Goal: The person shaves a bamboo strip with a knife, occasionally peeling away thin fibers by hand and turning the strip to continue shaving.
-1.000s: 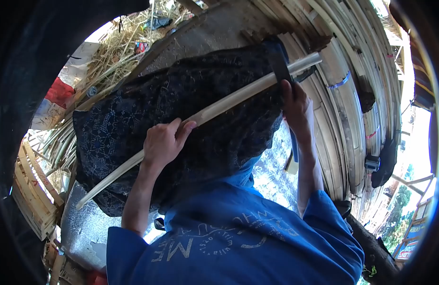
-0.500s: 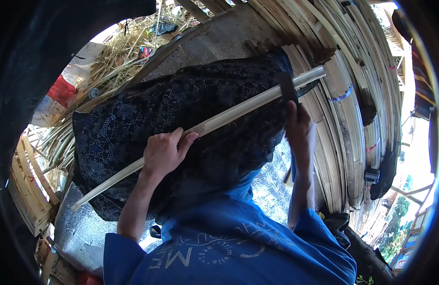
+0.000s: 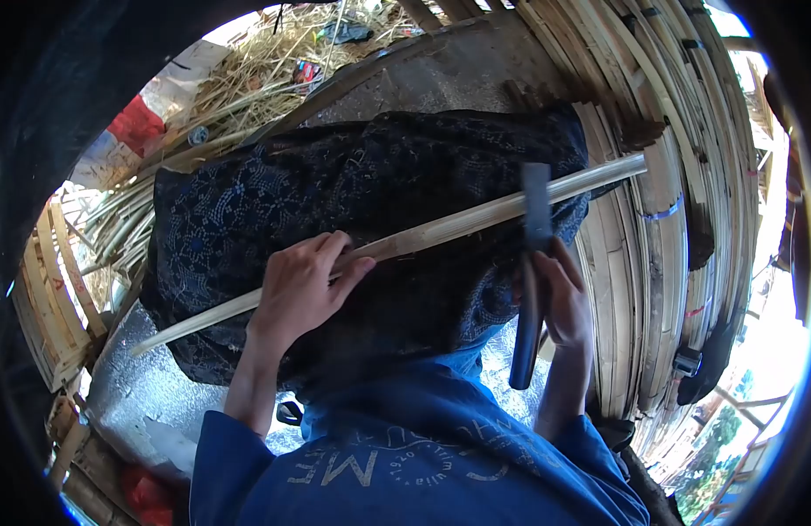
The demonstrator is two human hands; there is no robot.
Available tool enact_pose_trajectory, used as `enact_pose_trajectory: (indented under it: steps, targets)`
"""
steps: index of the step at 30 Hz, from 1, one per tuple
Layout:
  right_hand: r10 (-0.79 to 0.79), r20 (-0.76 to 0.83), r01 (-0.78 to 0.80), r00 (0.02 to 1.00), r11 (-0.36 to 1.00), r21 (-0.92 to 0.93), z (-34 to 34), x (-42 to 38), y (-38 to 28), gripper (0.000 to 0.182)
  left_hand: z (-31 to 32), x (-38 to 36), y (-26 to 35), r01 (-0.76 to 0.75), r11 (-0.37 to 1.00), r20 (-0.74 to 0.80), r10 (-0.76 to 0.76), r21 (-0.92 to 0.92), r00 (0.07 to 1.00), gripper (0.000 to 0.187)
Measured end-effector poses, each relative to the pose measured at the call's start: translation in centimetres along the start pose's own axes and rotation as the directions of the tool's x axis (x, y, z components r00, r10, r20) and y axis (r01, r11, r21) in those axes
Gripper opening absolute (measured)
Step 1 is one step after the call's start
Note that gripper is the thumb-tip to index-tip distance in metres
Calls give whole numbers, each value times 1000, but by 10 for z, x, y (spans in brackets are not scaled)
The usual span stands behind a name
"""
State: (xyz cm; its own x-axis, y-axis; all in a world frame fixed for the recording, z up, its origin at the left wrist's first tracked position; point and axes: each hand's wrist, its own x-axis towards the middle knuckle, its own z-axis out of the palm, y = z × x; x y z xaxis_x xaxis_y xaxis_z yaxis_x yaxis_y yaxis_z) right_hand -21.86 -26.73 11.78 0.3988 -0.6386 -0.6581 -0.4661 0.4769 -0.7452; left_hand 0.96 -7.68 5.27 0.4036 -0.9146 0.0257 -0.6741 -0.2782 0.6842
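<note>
A long pale bamboo strip [image 3: 458, 219] lies slantwise across my lap over a dark patterned cloth [image 3: 221, 197]. My left hand [image 3: 300, 282] is wrapped round the strip left of its middle, thumb on the near side. In my right hand [image 3: 563, 294] is a knife, its broad dark blade [image 3: 536, 206] pointing away from me and overlapping the strip toward its right end. The knife's long dark handle [image 3: 526, 351] runs back toward my body past my fingers, which close about the part where blade and handle meet.
Bundled bamboo strips [image 3: 638, 289] are stacked in a curve along my right, tied with blue bands. Shavings and straw [image 3: 256, 88] litter the ground at upper left. A wooden crate [image 3: 59, 298] stands at the left, and silvery sheeting [image 3: 142, 386] lies under the cloth.
My right hand has drawn the knife back toward me, and its handle now shows. The strip has turned slightly flatter, with its right end lower. My head view has shifted a little.
</note>
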Motion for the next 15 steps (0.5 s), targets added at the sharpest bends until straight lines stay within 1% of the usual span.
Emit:
enact_pose_trajectory:
  steps: [1,2,3,5,6,7,9,10,11,12,13,14,15]
  targets:
    - [-54,-48,58,997,996,74,1,-1,-1,24,-1,-4,-5,14,1000,0,-14,-1,1000,37]
    - [-104,-99,118,990,982,146,2,-1,0,26,-1,-8,-12,80,995,84,-74,-65,994,35]
    - [-97,-88,109,991,984,142,4,1,2,26,-1,-11,-16,150,981,170,-128,-123,977,32]
    - [-62,141,17,988,953,301,9,6,11,30,0,-11,-19,149,982,169,-128,-118,977,31]
    - [-19,210,-22,978,982,189,13,7,18,32,1,-11,-21,132,984,169,-111,-116,979,29]
    - [67,258,-82,964,996,46,26,3,14,32,2,-11,-23,140,983,169,-120,-117,978,29]
    - [86,317,-25,945,981,-193,46,-5,24,36,6,-12,-26,98,986,132,-80,-136,988,27]
    - [83,286,-7,955,967,-256,53,-10,23,32,4,-14,-26,104,985,129,-86,-137,988,27]
    - [88,293,-8,952,965,-264,48,-11,23,32,0,-19,-25,74,994,83,-67,-82,994,27]
    - [95,265,17,960,919,-393,36,-10,22,29,-4,-25,-26,52,998,38,-51,-27,998,26]
    - [100,239,39,966,856,-516,25,-9,21,28,-9,-31,-29,70,997,34,-69,-32,997,26]
    - [33,175,58,984,868,-493,20,-11,22,32,-15,-39,-35,127,991,57,-125,-35,991,26]
    - [17,112,36,994,890,-455,19,-15,14,34,-20,-47,-40,182,983,82,-179,-34,981,25]
